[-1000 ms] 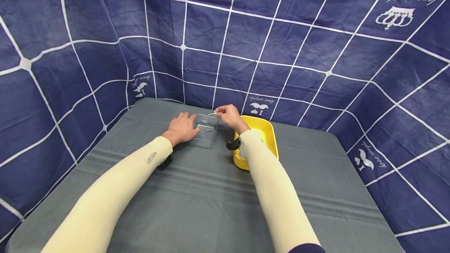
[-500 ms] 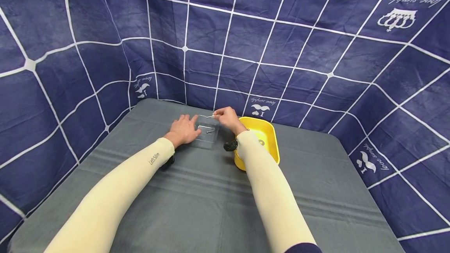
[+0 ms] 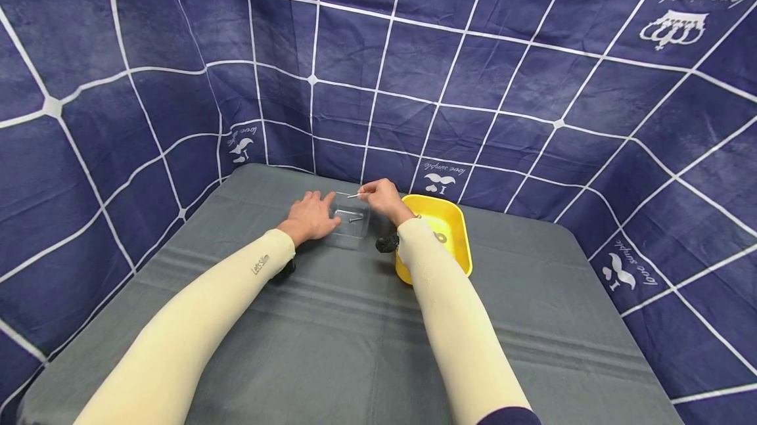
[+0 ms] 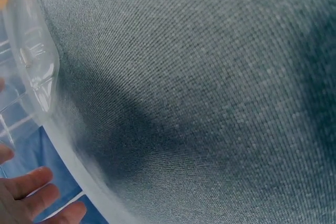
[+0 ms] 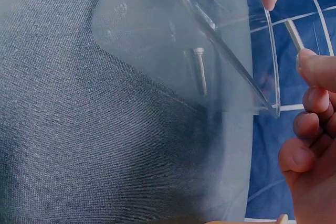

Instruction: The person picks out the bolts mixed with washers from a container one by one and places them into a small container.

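A clear plastic box (image 3: 349, 241) stands on the grey cloth, with a metal bolt (image 5: 200, 69) lying inside it. My left hand (image 3: 310, 216) rests at the box's left side, fingers spread and fingertips right at the rim. Its loosely extended fingers (image 4: 39, 195) also show in the left wrist view. My right hand (image 3: 381, 198) pinches a second bolt (image 5: 295, 35) between thumb and forefinger, above the box's far right corner. The bolt's shank points out to the left; its other end is hidden by the fingers.
Beneath the right forearm stands a yellow bin (image 3: 464, 241), partly covered by the sleeve, with ring-shaped metal pieces (image 3: 440, 238) in it. A blue checked cloth (image 3: 461, 83) hangs behind and at both sides of the grey-covered table (image 3: 331, 346).
My right hand has shifted slightly left and lower, still pinching the bolt, now closer over the box's far edge. The left hand holds its place at the box.
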Available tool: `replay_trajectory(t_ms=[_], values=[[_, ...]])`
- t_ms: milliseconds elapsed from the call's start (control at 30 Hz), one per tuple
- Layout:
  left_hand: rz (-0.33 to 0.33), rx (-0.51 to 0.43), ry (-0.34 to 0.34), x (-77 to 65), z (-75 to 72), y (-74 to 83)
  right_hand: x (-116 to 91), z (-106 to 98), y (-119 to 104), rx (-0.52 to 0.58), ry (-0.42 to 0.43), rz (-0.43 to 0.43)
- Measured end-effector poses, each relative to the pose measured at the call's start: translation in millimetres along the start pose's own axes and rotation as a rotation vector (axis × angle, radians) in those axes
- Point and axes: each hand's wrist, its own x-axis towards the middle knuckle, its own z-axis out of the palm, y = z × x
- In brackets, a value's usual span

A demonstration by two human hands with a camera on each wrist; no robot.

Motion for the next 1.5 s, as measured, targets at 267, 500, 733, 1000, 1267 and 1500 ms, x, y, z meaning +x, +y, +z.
replay_trajectory(t_ms=[267,500,733,1000,1267,1500], values=[[0.011,0.018,0.002,-1.6,1.4,3.1,-0.9,0.8,0.7,0.021,-0.005,0.024],[0.005,0.024,-0.004,0.0,3.6,2.8,0.1,3.2,-1.4,-0.002,-0.032,0.028],[0.009,0.032,-0.013,1.2,4.7,3.8,0.7,4.0,-0.3,-0.016,-0.085,0.049],[0.01,0.037,-0.005,2.5,5.5,2.9,-0.9,1.1,1.6,-0.035,-0.098,0.026],[0.038,0.062,-0.003,1.5,-0.1,3.3,-5.0,-8.1,3.7,-0.036,-0.094,-0.005],[0.055,0.081,-0.01,2.4,-4.7,3.8,-7.5,-15.8,8.6,-0.024,-0.058,-0.03]])
